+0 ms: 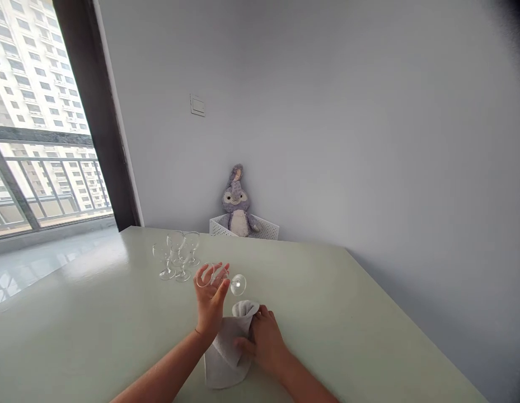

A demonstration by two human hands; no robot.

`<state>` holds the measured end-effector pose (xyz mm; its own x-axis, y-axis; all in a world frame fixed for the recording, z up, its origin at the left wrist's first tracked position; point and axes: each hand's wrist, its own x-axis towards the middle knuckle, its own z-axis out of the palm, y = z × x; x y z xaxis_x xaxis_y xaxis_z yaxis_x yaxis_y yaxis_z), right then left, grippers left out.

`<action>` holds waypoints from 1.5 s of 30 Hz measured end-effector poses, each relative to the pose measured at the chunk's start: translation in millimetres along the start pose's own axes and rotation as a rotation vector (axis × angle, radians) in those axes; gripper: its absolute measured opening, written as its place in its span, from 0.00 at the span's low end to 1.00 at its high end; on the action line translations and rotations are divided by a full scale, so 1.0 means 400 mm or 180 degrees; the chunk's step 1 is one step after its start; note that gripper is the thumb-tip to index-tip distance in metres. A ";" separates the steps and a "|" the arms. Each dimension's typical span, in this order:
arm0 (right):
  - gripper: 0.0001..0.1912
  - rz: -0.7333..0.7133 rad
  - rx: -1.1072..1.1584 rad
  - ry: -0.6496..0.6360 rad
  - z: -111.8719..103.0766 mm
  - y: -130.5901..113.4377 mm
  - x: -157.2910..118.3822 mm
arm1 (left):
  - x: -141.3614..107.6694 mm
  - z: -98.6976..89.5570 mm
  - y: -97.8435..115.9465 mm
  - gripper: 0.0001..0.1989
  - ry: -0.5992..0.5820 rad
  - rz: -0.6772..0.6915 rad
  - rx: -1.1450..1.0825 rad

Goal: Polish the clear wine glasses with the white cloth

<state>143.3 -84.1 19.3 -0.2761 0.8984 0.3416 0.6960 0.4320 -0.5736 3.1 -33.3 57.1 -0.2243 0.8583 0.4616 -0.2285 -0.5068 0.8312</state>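
My left hand (211,296) holds a clear stemmed glass (220,275) tipped on its side, its rim to the left and its round foot to the right. The fingers are wrapped round the bowl. Just below and to the right, my right hand (266,338) grips a light grey cloth (228,358) that hangs down toward the near side of the table. The upper fold of the cloth lies close under the foot of the glass.
Several clear stemmed glasses (182,260) stand upright together at the left on the pale green table (322,313). Behind the far edge, a purple plush toy (238,204) sits in a white perforated basket (268,228) against the wall.
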 end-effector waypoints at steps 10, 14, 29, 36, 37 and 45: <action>0.15 -0.0353 -0.0855 0.0957 -0.063 -0.040 0.063 | -0.045 -0.018 -0.047 0.33 -0.0775 0.1673 0.0736; 0.07 -0.0171 -0.0881 0.0409 -0.036 -0.017 0.115 | -0.067 -0.012 -0.071 0.36 -0.1119 0.1270 0.0825; 0.18 0.2880 -0.0912 0.1134 -0.383 0.529 0.017 | 0.049 -0.080 -0.148 0.10 0.0987 -0.0996 0.1295; 0.16 0.2797 -0.0677 0.1130 -0.400 0.591 -0.018 | 0.108 -0.151 -0.159 0.10 0.1860 -0.1078 0.1588; 0.19 0.2797 -0.0649 0.1242 -0.400 0.587 -0.032 | 0.117 -0.161 -0.157 0.11 0.2002 -0.1076 0.1645; 0.20 0.1493 0.0330 0.1032 -0.257 0.219 -0.065 | 0.163 -0.206 -0.148 0.18 0.2608 -0.0823 0.1981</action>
<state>279.7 -77.8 36.9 0.2748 0.9324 0.2347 0.6218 0.0138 -0.7830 -76.1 46.0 12.4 -0.8612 0.5000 0.0910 0.1127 0.0133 0.9935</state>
